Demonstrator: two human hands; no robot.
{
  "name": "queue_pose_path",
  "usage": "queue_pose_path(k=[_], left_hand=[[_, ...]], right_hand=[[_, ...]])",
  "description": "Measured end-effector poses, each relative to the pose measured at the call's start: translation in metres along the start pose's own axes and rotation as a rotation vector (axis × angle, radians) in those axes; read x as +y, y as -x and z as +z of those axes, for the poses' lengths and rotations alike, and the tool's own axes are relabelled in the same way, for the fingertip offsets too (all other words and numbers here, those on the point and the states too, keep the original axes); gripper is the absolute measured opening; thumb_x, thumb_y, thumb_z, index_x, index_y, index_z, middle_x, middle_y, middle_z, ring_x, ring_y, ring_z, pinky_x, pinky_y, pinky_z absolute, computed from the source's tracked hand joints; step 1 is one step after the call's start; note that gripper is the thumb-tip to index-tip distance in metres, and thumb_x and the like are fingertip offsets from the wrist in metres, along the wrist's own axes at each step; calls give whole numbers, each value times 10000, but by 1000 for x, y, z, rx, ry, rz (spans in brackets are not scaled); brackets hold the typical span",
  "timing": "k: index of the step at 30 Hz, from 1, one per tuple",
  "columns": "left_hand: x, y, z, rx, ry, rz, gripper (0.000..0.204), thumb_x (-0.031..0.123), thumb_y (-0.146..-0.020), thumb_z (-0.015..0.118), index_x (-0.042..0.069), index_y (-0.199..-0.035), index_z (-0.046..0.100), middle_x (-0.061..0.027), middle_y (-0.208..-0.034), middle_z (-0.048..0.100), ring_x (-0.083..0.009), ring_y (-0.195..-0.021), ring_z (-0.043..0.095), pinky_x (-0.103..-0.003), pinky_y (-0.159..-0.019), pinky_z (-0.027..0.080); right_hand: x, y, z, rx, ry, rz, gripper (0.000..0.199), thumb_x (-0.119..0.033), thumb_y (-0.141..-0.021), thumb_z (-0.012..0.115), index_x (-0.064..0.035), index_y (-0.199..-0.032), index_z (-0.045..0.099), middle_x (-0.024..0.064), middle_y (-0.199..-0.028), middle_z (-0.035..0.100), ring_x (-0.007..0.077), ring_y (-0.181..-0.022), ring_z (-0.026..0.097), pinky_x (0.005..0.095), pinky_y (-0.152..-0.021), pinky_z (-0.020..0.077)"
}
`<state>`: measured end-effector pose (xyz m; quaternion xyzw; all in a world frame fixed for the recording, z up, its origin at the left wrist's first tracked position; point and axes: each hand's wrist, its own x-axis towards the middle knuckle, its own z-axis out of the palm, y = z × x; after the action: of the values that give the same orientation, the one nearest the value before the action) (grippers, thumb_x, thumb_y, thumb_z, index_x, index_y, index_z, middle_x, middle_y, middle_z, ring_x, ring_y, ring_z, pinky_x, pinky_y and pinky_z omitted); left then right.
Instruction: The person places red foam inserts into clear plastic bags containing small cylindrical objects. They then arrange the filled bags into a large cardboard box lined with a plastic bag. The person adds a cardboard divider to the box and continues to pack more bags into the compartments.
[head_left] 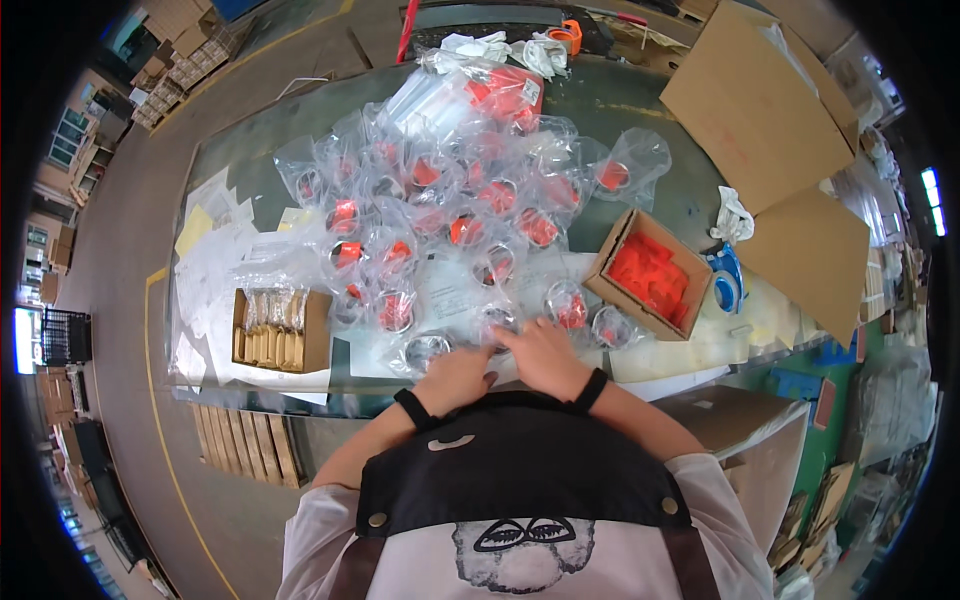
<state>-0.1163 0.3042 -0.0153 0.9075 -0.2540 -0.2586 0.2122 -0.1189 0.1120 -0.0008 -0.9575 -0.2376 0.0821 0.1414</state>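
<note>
Close in front of me, my left hand (457, 378) and my right hand (543, 355) meet at the near end of a clear plastic bag (497, 322). Fingers of both are curled and pinch the film, though the tips are partly hidden. Inside that bag sits a shiny round ring-shaped part. Just left of it lies another bagged metal ring (427, 350). To the right are a bagged ring with a red piece (568, 308) and one more bagged ring (612, 326). Beyond my hands spreads a pile of similar clear bags (460, 200), many showing red pieces.
A small carton of red pieces (600, 262) stands right of the pile, beside a blue tape dispenser (728, 280). At left is a carton of small wrapped tan packets (315, 335). Papers (205, 300) cover the table's left side. A large open cardboard box (760, 110) occupies the far right.
</note>
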Motion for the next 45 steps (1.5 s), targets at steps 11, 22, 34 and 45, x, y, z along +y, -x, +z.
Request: queue_pose_path(k=[11, 22, 34, 45], left_hand=[[19, -3, -9, -20, -7, -69, 707, 217, -839, 611, 60, -1445, 281, -234, -789, 661, -403, -730, 662, -515, -629, 523], [-2, 7, -26, 340, 290, 35, 256, 292, -832, 666, 42, -885, 654, -216, -761, 652, -366, -745, 637, -454, -652, 493], [-104, 47, -26, 629, 498, -112, 462, 157, -881, 632, -9, -1298, 524, -166, -742, 612, -250, -633, 601, -354, -606, 472], [-47, 31, -52, 465, 500, 81, 397, 125, -861, 635, 34, -1237, 547, -116, -732, 623, -264, -597, 614, -370, -562, 481]], right_hand=[[30, -35, 17, -430, -284, 104, 449, -77, -741, 585, -55, -1183, 515, 224, -856, 668, 402, -855, 646, 477, -708, 502], [22, -17, 0, -258, 6, 221, 241, -140, -859, 464, -28, -1052, 556, 218, -781, 669, 393, -754, 668, 499, -645, 522], [-64, -135, 31, 130, -703, -46, 329, -248, -729, 756, -2, -910, 633, 172, -736, 634, 343, -715, 623, 459, -659, 473], [3, -56, 11, 30, -472, 293, 339, -316, -730, 717, 9, -710, 624, 209, -702, 594, 396, -655, 580, 460, -603, 452]])
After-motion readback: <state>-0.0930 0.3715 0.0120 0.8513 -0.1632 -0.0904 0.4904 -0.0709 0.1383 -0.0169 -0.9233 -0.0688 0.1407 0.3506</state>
